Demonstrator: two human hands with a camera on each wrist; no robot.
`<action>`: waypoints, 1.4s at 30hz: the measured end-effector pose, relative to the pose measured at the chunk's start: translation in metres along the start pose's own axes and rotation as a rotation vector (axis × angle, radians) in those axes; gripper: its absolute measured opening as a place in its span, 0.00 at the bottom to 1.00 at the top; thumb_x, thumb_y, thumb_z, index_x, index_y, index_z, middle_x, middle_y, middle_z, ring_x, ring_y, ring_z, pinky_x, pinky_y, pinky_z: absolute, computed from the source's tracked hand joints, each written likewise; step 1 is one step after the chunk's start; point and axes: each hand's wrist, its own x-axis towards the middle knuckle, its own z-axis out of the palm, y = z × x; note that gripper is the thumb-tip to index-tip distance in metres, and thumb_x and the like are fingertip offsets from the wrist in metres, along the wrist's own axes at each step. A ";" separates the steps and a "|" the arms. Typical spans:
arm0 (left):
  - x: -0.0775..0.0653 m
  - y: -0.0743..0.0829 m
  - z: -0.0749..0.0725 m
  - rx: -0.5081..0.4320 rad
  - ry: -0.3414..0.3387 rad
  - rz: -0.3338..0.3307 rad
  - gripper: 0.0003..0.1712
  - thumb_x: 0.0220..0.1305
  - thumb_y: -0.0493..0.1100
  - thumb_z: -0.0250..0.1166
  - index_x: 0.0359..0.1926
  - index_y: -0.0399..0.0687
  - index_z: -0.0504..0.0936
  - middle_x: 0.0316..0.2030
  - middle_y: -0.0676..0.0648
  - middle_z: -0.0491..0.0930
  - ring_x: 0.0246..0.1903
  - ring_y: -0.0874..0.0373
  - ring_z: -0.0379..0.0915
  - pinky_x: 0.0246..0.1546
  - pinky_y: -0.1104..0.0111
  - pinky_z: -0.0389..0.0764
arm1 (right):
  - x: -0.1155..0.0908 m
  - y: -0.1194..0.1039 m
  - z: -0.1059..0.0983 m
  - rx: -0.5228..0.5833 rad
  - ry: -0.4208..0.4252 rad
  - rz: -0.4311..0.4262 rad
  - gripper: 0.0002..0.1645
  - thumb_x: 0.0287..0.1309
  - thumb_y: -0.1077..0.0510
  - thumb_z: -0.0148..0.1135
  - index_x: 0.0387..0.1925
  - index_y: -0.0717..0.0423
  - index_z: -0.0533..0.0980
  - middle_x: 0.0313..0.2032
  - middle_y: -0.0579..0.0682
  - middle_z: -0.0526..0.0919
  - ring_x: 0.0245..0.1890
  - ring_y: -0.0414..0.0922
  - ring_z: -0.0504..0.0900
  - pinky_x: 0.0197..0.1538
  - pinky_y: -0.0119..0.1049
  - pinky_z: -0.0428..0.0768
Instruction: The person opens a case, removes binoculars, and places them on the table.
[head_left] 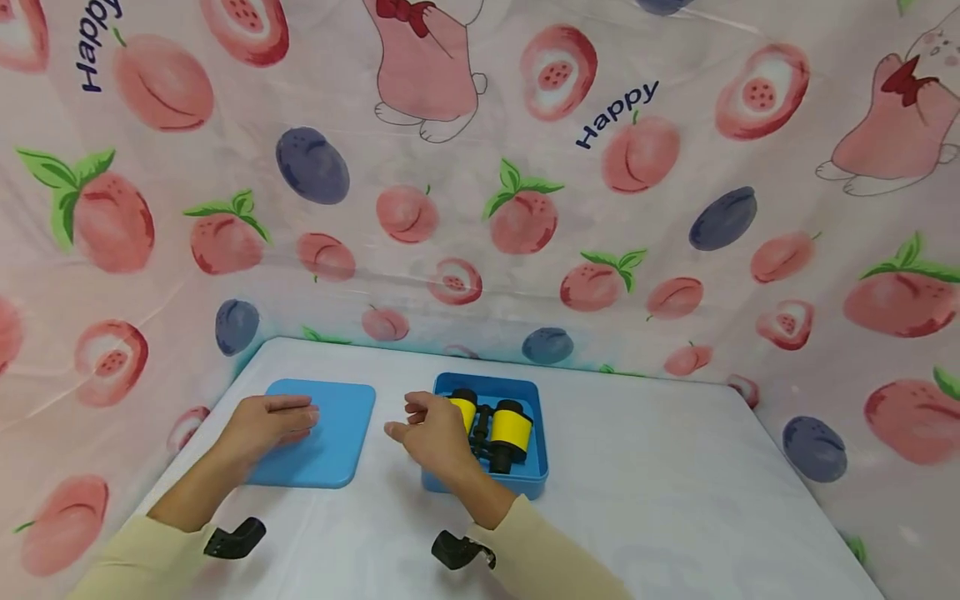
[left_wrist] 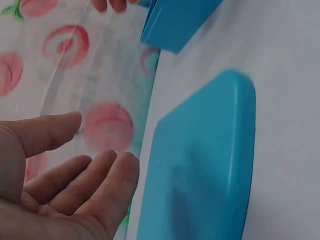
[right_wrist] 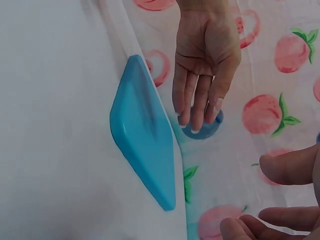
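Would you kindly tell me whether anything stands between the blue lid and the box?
The right hand does: in the head view it hangs across the gap between the blue lid and the box. Nothing else visible intervenes.

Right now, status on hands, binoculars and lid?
Left hand, right hand empty. Binoculars inside box; lid off, flat on table. Right hand partly hides binoculars in head view.

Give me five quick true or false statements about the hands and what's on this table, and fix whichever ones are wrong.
1. The binoculars lie inside the blue box. True.
2. The blue lid covers the box. False: it lies on the table, left of the box.
3. The right hand holds nothing. True.
4. The left hand grips the lid. False: that hand holds nothing either.
5. The binoculars are red and white. False: they are yellow and black.
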 end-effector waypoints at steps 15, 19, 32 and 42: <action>0.009 0.041 0.078 -0.160 -0.079 0.032 0.37 0.72 0.46 0.68 0.73 0.29 0.68 0.70 0.29 0.72 0.66 0.42 0.79 0.59 0.54 0.84 | -0.010 0.029 -0.060 -0.030 0.058 -0.015 0.30 0.62 0.55 0.74 0.65 0.56 0.79 0.59 0.57 0.85 0.53 0.50 0.84 0.52 0.43 0.89; 0.013 0.052 0.097 -0.151 -0.086 0.024 0.34 0.72 0.44 0.68 0.72 0.32 0.70 0.69 0.30 0.75 0.65 0.39 0.78 0.60 0.51 0.83 | -0.012 0.036 -0.072 -0.021 0.074 -0.052 0.29 0.63 0.57 0.73 0.64 0.59 0.79 0.59 0.59 0.84 0.51 0.50 0.84 0.55 0.43 0.89; 0.024 0.071 0.141 -0.167 -0.147 0.062 0.31 0.71 0.38 0.67 0.71 0.32 0.71 0.65 0.31 0.78 0.61 0.38 0.82 0.56 0.53 0.86 | -0.014 0.049 -0.098 -0.049 0.045 -0.064 0.32 0.63 0.56 0.73 0.66 0.61 0.77 0.62 0.61 0.82 0.58 0.59 0.83 0.59 0.48 0.87; 0.029 0.075 0.154 -0.055 -0.083 0.091 0.28 0.72 0.37 0.66 0.69 0.34 0.75 0.65 0.33 0.79 0.63 0.42 0.79 0.65 0.52 0.81 | -0.009 0.058 -0.104 -0.124 0.008 -0.082 0.32 0.64 0.56 0.73 0.67 0.62 0.76 0.64 0.62 0.81 0.62 0.60 0.81 0.63 0.53 0.84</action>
